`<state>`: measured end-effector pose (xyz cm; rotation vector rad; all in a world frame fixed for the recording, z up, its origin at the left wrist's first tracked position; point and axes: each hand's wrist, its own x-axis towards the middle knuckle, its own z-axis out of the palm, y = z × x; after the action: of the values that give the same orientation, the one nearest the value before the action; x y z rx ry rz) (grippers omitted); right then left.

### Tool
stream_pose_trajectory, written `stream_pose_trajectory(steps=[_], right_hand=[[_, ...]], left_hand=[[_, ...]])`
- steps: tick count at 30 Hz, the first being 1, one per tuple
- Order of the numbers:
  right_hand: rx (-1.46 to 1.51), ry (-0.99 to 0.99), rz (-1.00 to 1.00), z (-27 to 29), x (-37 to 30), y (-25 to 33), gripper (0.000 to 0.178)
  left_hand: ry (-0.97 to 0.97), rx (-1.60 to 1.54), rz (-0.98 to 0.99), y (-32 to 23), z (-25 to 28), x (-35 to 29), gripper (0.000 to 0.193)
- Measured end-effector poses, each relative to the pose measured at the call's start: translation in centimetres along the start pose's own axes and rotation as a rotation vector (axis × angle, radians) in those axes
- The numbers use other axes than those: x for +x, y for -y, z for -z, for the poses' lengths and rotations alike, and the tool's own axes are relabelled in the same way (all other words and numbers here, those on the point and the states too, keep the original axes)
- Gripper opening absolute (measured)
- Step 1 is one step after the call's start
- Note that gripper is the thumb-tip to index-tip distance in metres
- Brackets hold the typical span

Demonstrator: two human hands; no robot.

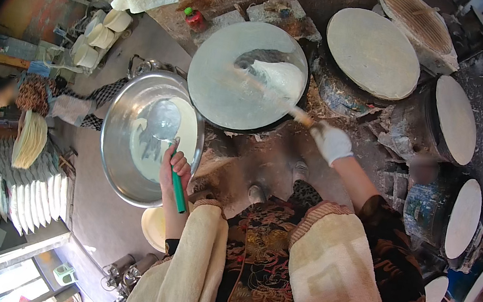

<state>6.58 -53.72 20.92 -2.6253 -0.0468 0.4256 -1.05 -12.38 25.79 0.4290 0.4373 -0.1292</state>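
My left hand (177, 167) is closed round the green handle of a ladle (178, 194). The ladle's metal bowl hangs in a wide steel basin (111, 146) that holds pale, creamy batter (150, 159). My right hand (331, 144), in a white glove, grips the end of a wooden-handled spreader (299, 116). Its far end, smeared by motion, lies over a round flat griddle (219, 94). White batter (283, 79) covers a patch on the griddle's right half, beside a dark wet-looking streak.
More round griddles, one of them (372, 55) nearest, curve round my right side. A red bottle with a green cap (195, 19) stands behind the griddle. At the left, a person (35, 94) holds a folded pale sheet, near stacked white sheets (26, 196). Tubs (100, 37) stand farther back.
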Motion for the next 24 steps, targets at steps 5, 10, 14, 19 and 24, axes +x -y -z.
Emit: stream_pose_trajectory(steps=[5, 10, 14, 19, 24], right_hand=[[-0.011, -0.171, 0.062, 3.4, 6.7, -1.5, 0.040], [-0.054, -0.014, 0.098, 2.9, 2.1, -1.7, 0.041], [-0.096, -0.207, -0.037, 2.9, 7.9, -2.7, 0.037], [-0.008, -0.149, 0.022, 4.1, 11.5, 5.1, 0.041], [0.721, -0.264, -0.108, -2.8, 7.4, 3.0, 0.049]], left_hand=[[0.021, -0.022, -0.041, 1.2, -1.0, 1.2, 0.031], [0.083, -0.015, -0.028, 1.6, -1.3, 0.7, 0.027], [-0.009, 0.054, -0.024, 2.1, -1.8, 1.0, 0.023], [-0.051, 0.056, 0.009, 2.9, -3.2, 1.9, 0.021], [-0.082, 0.134, 0.082, 3.3, -2.9, 1.5, 0.022]])
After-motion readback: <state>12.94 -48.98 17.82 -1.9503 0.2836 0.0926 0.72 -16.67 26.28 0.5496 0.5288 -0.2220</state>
